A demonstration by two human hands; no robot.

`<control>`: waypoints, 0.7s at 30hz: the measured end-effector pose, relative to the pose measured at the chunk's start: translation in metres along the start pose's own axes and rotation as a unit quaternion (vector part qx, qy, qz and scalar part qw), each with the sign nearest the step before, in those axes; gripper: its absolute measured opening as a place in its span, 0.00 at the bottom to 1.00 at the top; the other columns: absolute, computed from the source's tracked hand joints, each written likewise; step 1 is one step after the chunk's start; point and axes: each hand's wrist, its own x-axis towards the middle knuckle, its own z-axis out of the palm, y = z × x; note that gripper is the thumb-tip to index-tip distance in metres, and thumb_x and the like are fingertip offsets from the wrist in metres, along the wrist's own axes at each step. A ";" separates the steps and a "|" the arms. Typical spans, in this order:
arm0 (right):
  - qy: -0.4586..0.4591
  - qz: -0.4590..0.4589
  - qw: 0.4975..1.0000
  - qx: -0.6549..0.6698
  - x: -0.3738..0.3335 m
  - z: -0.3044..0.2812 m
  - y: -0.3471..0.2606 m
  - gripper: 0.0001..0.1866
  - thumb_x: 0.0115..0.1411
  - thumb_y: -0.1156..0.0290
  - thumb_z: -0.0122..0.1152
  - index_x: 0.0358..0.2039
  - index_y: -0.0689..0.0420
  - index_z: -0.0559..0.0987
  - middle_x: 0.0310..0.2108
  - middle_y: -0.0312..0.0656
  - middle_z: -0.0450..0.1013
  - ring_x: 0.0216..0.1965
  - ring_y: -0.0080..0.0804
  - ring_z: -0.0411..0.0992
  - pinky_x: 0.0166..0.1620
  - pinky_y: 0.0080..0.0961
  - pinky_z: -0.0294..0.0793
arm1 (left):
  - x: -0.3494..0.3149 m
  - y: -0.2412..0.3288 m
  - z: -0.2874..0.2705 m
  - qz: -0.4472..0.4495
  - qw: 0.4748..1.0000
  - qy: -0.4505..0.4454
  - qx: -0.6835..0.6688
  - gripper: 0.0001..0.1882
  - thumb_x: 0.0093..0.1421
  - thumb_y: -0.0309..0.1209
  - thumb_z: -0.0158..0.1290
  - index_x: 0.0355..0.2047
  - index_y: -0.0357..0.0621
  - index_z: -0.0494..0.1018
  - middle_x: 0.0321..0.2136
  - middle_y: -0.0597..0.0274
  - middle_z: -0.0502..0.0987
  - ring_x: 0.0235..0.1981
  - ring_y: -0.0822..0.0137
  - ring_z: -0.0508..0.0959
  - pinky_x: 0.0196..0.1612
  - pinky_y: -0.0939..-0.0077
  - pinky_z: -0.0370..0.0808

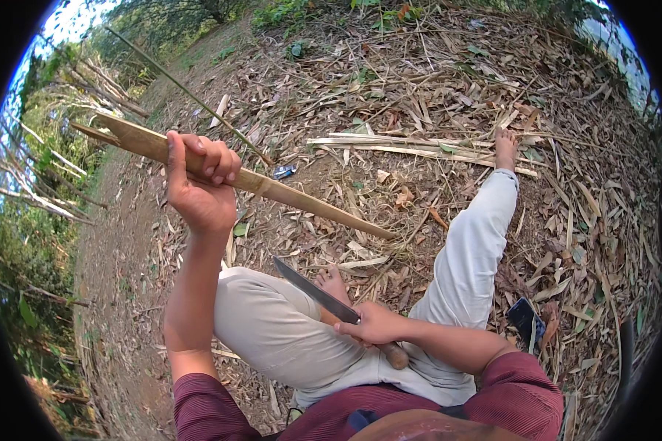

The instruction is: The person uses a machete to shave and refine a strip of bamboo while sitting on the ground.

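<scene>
My left hand point(202, 176), raised at the left, is wrapped round a long split bamboo piece point(309, 202). The bamboo slants down to the right, its split upper end at the far left and its narrow end at the ground. Low over my lap, my right hand point(375, 323) grips a large knife point(312, 289) by its wooden handle, whose rounded butt sticks out below the hand. The dark blade points up and to the left, above my thigh and apart from the bamboo.
Several pale bamboo strips point(419, 143) lie on the leaf-strewn ground ahead, near my outstretched bare foot point(505, 151). A dark phone-like object point(526, 321) rests at my right. A thin green stem point(191, 97) and a small blue packet point(284, 171) are beyond my left hand.
</scene>
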 end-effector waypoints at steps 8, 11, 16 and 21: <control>0.163 0.078 0.983 -0.014 -0.071 -0.041 0.004 0.18 0.64 0.59 0.59 0.27 0.62 0.76 0.14 0.33 0.67 0.13 0.18 0.66 0.17 0.20 0.64 | 0.008 0.017 -0.026 0.057 0.993 0.104 -0.003 0.19 0.67 0.47 0.48 0.24 0.50 0.64 0.13 0.73 0.55 0.13 0.77 0.54 0.20 0.78 0.56; 0.240 0.043 0.966 0.083 -0.098 -0.050 -0.003 0.16 0.66 0.61 0.57 0.28 0.62 0.76 0.14 0.32 0.67 0.12 0.18 0.64 0.17 0.19 0.63 | 0.008 0.009 -0.027 0.014 0.990 0.138 0.006 0.20 0.66 0.47 0.47 0.22 0.51 0.61 0.13 0.73 0.53 0.13 0.76 0.52 0.20 0.78 0.53; 0.382 -0.274 0.873 0.132 -0.088 -0.031 -0.060 0.15 0.71 0.65 0.47 0.35 0.65 0.74 0.17 0.35 0.65 0.16 0.21 0.66 0.21 0.18 0.65 | 0.005 0.013 -0.020 0.026 0.991 0.124 0.049 0.20 0.65 0.47 0.49 0.21 0.51 0.61 0.12 0.73 0.52 0.13 0.77 0.52 0.20 0.77 0.54; 0.405 -0.413 0.807 0.120 -0.040 -0.017 -0.098 0.14 0.71 0.66 0.47 0.37 0.65 0.73 0.18 0.33 0.65 0.19 0.18 0.65 0.22 0.16 0.63 | 0.009 -0.010 -0.001 0.019 0.989 0.140 0.031 0.21 0.69 0.44 0.47 0.19 0.51 0.64 0.10 0.74 0.58 0.07 0.80 0.55 0.11 0.82 0.53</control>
